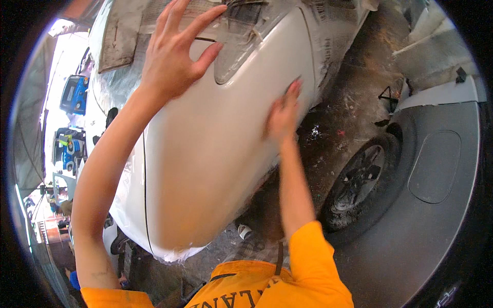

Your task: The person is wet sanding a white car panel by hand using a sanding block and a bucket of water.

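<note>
Blurred fingers of the right hand (283, 117) lie over the white panel (221, 138), at one o'clock from the middle of the view; a thin dark edge shows near their tips, but I cannot tell whether they grip anything. The fingers of the left hand (174, 60), at eleven o'clock, are spread and released, holding nothing; whether they rest on the panel or sit just above it is unclear.

The panel fills the middle, its beige patch (190, 218) at seven o'clock. The step in hand looks like rubbing or wiping this surface; the next move seems to call for a flat palm and even pressure, stopping short of the clear film and printed paper (326, 36) at one o'clock.

Farther out, a grey car (436, 205) with a dark wheel (359, 177) stands between three and four o'clock, across a stained floor (328, 123). Past the panel, a blue machine (74, 95) stands at ten o'clock.
</note>
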`<control>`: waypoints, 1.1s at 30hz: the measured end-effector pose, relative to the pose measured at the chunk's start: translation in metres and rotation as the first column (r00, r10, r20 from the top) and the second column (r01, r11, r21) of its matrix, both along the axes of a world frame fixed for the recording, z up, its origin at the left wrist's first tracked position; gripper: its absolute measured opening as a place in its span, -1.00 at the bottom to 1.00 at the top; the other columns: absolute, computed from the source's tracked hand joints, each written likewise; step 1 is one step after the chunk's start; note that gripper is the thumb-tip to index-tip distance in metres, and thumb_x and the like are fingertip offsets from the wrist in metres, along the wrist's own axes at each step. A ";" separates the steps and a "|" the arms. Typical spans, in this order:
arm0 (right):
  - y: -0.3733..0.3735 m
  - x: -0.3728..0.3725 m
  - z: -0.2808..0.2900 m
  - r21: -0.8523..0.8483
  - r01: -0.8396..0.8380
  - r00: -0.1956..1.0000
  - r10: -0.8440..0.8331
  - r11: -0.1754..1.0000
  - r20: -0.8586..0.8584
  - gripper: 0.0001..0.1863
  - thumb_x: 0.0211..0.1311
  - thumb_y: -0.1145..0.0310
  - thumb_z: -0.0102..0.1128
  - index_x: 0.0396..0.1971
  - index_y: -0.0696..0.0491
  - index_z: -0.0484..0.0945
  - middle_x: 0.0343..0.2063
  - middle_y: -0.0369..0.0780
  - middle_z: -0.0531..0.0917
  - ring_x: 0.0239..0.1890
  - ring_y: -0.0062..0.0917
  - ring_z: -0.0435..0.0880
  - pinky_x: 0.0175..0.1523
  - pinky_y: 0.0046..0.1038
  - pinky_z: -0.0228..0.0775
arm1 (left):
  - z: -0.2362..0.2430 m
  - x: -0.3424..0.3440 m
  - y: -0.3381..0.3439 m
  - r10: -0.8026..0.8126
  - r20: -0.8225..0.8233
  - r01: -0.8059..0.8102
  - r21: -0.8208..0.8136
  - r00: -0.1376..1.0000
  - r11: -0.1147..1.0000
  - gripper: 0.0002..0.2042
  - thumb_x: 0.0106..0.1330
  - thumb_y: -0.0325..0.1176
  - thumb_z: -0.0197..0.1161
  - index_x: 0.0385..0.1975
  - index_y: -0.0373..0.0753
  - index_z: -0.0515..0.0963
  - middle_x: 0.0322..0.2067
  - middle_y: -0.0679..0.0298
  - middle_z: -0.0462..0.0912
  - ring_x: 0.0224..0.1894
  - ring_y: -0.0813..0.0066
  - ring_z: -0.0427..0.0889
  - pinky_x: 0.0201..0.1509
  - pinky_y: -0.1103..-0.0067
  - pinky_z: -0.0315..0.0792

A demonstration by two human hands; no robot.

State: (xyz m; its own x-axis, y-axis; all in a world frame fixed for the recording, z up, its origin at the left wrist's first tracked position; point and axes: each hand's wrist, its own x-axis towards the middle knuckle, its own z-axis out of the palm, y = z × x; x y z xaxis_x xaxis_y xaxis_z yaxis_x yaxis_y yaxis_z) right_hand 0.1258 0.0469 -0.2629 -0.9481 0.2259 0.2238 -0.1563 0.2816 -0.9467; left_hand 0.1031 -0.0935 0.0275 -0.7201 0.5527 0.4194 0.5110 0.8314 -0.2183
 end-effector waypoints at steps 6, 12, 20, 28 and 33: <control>-0.112 0.167 -0.027 -0.020 -0.203 0.971 0.204 0.979 0.126 -0.03 0.29 0.30 0.04 0.51 0.22 -0.36 0.52 0.17 -0.30 0.56 0.12 -0.33 0.54 0.13 -0.45 | -0.001 -0.002 -0.012 -0.018 -0.040 0.017 -0.034 0.999 0.999 -0.39 0.13 -0.29 0.42 0.27 0.00 0.48 0.45 -0.09 0.06 0.48 -0.17 0.07 0.49 0.09 0.10; 0.026 -0.049 0.017 -0.097 0.080 0.997 -0.082 0.992 -0.013 -0.26 0.54 0.17 -0.21 0.54 0.13 -0.22 0.55 0.02 -0.26 0.58 -0.02 -0.29 0.54 0.15 -0.45 | 0.009 0.002 0.000 0.003 -0.017 -0.003 -0.014 1.000 1.000 -0.41 0.13 -0.27 0.41 0.25 0.02 0.50 0.45 -0.07 0.07 0.48 -0.14 0.07 0.51 0.11 0.08; -0.145 0.186 -0.024 -0.117 -0.033 0.999 0.035 0.993 0.017 -0.10 0.43 0.05 -0.07 0.53 0.16 -0.29 0.53 0.13 -0.28 0.57 0.07 -0.34 0.54 0.11 -0.50 | 0.007 -0.002 -0.016 -0.012 -0.017 0.013 0.019 1.000 1.000 -0.42 0.13 -0.24 0.41 0.24 0.07 0.52 0.44 -0.06 0.10 0.47 -0.13 0.10 0.50 0.11 0.10; 0.116 -0.068 0.017 -0.035 -0.022 0.999 0.023 0.999 0.031 -0.47 0.52 0.11 -0.05 0.31 0.14 0.41 0.18 0.00 0.59 0.26 -0.27 0.54 0.34 -0.35 0.28 | 0.005 0.004 -0.022 -0.025 -0.049 0.025 0.008 0.999 1.000 -0.43 0.14 -0.23 0.39 0.24 0.09 0.52 0.43 -0.04 0.13 0.46 -0.11 0.12 0.49 0.14 0.13; 0.112 -0.063 -0.023 -0.098 0.065 0.998 -0.067 0.993 -0.010 -0.45 0.45 0.24 0.10 0.40 -0.04 0.33 -0.05 -0.05 0.69 -0.07 -0.39 0.66 0.12 -0.37 0.44 | 0.002 -0.005 0.002 -0.030 -0.065 0.034 0.067 0.997 0.997 -0.42 0.13 -0.22 0.41 0.24 0.08 0.52 0.45 -0.02 0.11 0.47 -0.09 0.12 0.50 0.16 0.12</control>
